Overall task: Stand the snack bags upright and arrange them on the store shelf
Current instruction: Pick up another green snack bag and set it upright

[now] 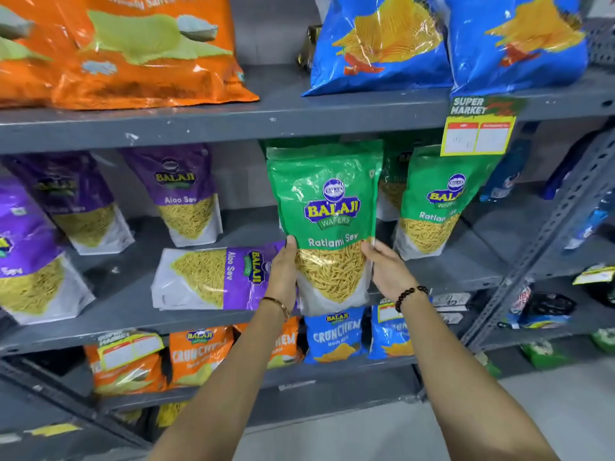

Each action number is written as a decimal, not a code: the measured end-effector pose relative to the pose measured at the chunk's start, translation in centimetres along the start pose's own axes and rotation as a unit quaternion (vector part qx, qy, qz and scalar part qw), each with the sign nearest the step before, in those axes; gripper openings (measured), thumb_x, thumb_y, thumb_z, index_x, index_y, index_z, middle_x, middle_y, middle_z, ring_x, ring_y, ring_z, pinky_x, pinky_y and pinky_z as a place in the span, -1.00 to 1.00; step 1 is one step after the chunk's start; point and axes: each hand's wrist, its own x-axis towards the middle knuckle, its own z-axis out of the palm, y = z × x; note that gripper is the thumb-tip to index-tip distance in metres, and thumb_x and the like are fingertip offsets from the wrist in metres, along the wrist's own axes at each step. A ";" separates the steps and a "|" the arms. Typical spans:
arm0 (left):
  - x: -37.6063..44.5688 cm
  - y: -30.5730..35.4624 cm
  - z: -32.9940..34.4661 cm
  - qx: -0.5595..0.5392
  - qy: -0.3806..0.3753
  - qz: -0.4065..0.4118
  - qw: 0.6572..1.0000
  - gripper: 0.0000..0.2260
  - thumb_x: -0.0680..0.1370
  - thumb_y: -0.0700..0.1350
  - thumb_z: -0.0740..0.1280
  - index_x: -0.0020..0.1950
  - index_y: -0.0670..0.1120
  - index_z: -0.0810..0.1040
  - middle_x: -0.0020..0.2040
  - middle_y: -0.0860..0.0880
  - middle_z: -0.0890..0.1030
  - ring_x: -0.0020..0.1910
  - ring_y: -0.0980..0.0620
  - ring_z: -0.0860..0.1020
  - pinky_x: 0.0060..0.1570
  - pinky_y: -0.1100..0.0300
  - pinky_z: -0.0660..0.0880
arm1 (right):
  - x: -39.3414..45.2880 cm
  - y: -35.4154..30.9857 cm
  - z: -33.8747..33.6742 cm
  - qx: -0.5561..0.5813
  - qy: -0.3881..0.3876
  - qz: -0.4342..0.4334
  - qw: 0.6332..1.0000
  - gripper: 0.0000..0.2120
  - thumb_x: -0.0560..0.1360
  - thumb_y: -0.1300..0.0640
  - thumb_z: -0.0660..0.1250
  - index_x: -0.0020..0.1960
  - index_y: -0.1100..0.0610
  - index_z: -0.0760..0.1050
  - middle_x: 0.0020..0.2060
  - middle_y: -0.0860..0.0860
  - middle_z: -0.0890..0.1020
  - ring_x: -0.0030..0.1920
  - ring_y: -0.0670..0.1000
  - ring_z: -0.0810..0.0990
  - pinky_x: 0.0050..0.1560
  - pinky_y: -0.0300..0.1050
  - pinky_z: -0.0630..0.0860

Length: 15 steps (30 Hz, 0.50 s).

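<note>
My left hand (283, 274) and right hand (387, 271) clamp the glossy green sev bag (327, 207) upright at the middle shelf (139, 314) edge; fingers mostly hidden behind it. A purple bag (213, 277) lies flat alongside.

Bare shelf (253, 224) is seen open between the standing purple bag (186, 197) and the green bags (429, 207); the front is blocked by a purple bag lying flat (213, 277).
</note>
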 end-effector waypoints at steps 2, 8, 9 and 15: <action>2.3 -0.2 0.5 0.031 -0.020 0.003 0.999 -0.59 0.60 0.05 0.13 0.33 -0.17 0.43 0.33 -0.14 0.50 0.28 -0.05 0.49 0.37 0.02 0.36 | 1.6 -0.3 -0.6 -0.011 0.017 0.000 1.000 -0.77 0.56 0.28 0.17 0.19 0.19 0.45 0.01 -0.08 0.56 0.06 -0.13 0.51 0.17 -0.22 0.41; 7.0 0.3 1.5 0.100 -0.022 0.042 0.994 -0.69 0.63 -0.16 0.07 0.30 -0.26 0.40 0.23 -0.21 0.52 0.14 -0.09 0.54 -0.02 0.36 0.48 | 6.1 -0.2 -1.6 -0.047 0.117 -0.023 0.992 -0.51 0.53 0.16 0.26 0.40 0.31 0.27 0.40 0.10 0.37 0.41 0.06 0.32 0.42 -0.05 0.24; 7.8 0.2 1.4 0.089 -0.023 0.033 0.995 -0.70 0.63 -0.16 0.08 0.29 -0.25 0.41 0.21 -0.22 0.53 0.14 -0.13 0.54 -0.03 0.33 0.50 | 6.6 -0.1 -1.7 -0.046 0.124 -0.024 0.991 -0.49 0.53 0.14 0.27 0.41 0.30 0.26 0.43 0.11 0.34 0.42 0.06 0.31 0.44 -0.02 0.23; 9.7 0.1 1.5 0.084 -0.058 0.020 0.995 -0.71 0.62 -0.23 0.08 0.31 -0.27 0.40 0.17 -0.13 0.53 -0.05 0.13 0.53 -0.14 0.43 0.51 | 7.9 0.3 -1.7 -0.044 0.156 -0.023 0.987 -0.48 0.52 0.08 0.27 0.42 0.23 0.27 0.45 0.09 0.33 0.44 0.05 0.30 0.44 0.02 0.25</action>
